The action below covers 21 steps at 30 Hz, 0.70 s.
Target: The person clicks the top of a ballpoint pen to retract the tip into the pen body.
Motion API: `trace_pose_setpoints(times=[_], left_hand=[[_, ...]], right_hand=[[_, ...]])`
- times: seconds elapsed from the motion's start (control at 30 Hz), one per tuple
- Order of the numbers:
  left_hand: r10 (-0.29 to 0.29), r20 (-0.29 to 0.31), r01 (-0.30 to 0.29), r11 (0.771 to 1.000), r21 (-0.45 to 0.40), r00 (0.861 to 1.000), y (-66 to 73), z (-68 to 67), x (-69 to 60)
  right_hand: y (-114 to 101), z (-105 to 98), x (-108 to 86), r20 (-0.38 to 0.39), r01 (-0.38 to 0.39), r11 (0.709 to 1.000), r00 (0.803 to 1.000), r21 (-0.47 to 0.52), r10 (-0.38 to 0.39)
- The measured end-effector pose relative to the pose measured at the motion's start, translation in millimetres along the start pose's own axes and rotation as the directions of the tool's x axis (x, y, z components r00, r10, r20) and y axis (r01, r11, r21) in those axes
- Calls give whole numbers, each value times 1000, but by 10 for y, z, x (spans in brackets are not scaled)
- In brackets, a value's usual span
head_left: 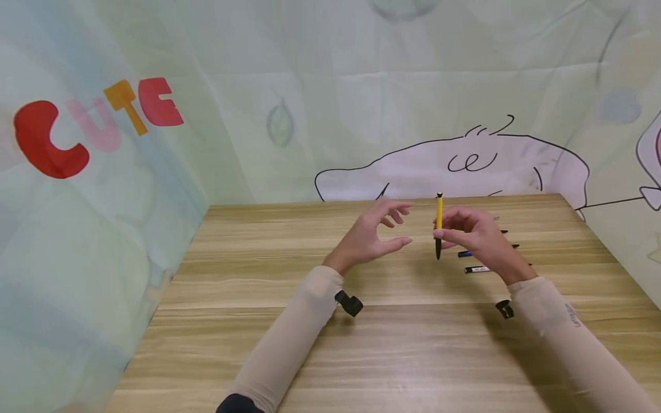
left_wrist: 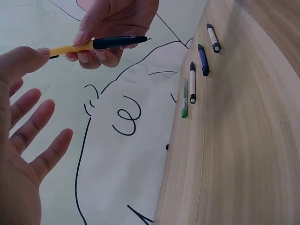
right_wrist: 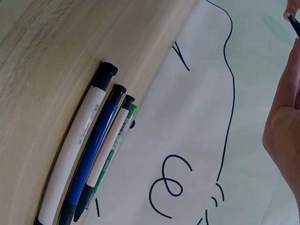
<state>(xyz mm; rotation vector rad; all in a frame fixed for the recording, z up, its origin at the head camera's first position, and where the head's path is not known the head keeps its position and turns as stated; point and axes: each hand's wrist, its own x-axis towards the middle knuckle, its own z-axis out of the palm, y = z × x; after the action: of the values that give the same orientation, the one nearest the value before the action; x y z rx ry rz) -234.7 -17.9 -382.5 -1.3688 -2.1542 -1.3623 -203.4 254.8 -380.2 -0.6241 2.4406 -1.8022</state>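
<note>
A yellow pen with a black grip section stands nearly upright, tip down, above the table. My right hand pinches it between thumb and fingers at about its middle. To its left, my left hand is held in the air, thumb and fingers spread apart with a gap between them. In the head view that hand is clear of the pen; in the left wrist view its thumb overlaps the yellow end. The right wrist view catches only part of the right hand and the pen's dark tip.
On the wooden table, several pens lie side by side under my right hand: a thick white one, a blue one, a slim white one and a clear green one. A printed cloth rises behind the table.
</note>
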Motion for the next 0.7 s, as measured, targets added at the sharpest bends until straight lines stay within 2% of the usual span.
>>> trace_pose_setpoints(times=[0.3, 0.7], left_hand=[[-8, 24, 7, 1000, 10, 1000, 20, 104, 97], [-47, 71, 47, 999, 9, 996, 18, 202, 211]], right_hand=[[-5, 43, 17, 2, -3, 1000, 1000, 31, 3], [-22, 82, 40, -8, 1, 998, 1000, 62, 0]])
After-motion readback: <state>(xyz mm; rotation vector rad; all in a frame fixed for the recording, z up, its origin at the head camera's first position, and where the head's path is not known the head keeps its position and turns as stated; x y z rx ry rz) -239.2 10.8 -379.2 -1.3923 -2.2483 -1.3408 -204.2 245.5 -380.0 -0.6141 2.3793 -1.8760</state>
